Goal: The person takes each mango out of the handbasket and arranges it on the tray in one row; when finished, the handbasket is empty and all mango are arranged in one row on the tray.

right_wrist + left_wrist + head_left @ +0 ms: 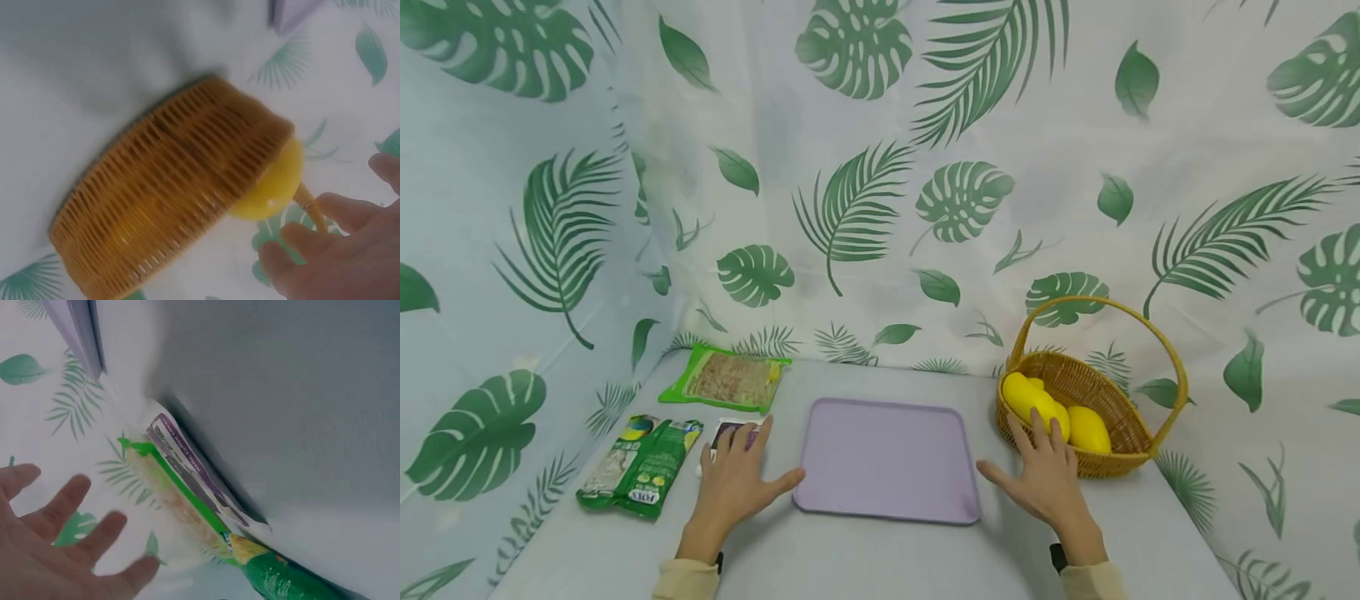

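Note:
My left hand [730,487] hovers with fingers spread over a white-and-purple packet [190,469], which it partly hides in the head view. The packet's print reads "Hello, Coffee Lover". On the other side, my right hand [1041,483] is held out with spread fingers in front of a wicker basket [1123,465]. Several smooth yellow fruits [1088,430] lie in the basket; their exact kind is unclear. Neither hand holds anything. Between the hands, a flat lilac tray [887,462] lies on the table with nothing on it.
At the left lies a green packet [643,467], with a green-edged clear bag [730,379] of brownish contents behind it. The basket's tall arched handle [1176,367] rises at the right. A leaf-printed curtain [865,317] stands behind the table [850,558].

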Tool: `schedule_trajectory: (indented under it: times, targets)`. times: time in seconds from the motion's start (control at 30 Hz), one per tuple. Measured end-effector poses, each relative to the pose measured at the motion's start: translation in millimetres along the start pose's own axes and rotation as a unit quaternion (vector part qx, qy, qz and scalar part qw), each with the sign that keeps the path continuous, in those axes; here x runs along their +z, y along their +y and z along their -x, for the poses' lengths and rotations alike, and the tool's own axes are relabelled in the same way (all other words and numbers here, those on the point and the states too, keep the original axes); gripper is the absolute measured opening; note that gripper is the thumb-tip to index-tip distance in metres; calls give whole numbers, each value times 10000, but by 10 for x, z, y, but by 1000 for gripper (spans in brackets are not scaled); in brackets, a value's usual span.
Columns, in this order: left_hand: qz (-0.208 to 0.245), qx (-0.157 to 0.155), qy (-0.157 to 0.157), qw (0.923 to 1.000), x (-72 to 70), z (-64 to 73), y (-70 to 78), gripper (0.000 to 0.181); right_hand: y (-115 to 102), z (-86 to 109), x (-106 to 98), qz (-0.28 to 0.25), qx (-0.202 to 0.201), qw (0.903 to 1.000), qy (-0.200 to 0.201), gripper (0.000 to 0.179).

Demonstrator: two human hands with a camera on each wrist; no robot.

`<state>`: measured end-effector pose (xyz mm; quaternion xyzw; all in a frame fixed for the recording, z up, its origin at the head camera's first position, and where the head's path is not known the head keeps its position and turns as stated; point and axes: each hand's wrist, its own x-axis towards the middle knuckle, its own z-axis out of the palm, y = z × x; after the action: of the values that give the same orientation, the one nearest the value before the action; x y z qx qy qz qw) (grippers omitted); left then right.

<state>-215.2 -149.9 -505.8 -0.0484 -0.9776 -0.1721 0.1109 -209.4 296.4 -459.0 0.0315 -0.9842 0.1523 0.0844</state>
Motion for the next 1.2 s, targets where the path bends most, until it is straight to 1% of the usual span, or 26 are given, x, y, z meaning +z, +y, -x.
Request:
schedule_trajectory:
  times: [0.07,0.13,0.3,0.37,0.47,0.6,0.7,0.83,1.0,1.1,1.2]
  targets:
    - [112,2,-69,9999,11,9,13,104,31,-45,-61,47,21,10000,8,96]
    - [236,-36,-206,9995,24,17,22,102,74,-97,-116,105,38,9999,34,95]
    - [607,-150,-686,9957,44,13,70,103,192,-243,-241,157,68,9998,51,94]
    - [735,-137,-849,9936,54,16,91,104,232,-302,-278,94,92,9999,21,93]
    - [855,-65,-1002,9913,77,29,116,104,280,-386,-310,-7,124,9999,-53,92]
    - [862,53,-1173,9893,128,54,135,105,329,-483,-304,-69,205,9995,-211,92]
    - [921,71,-1353,9865,147,67,159,106,379,-551,-281,-89,298,9988,-371,92]
    - [965,17,-1498,9840,152,77,168,107,426,-671,-238,-175,301,9975,-612,92]
    - [1151,114,-1664,9792,244,66,201,109,532,-745,-226,-246,352,9961,-771,88]
    - [1034,132,-1708,9798,283,89,183,108,562,-793,-165,-233,266,9964,-776,85]
    - [870,97,-1686,9818,314,88,213,105,604,-815,-154,-199,210,9966,-776,80]
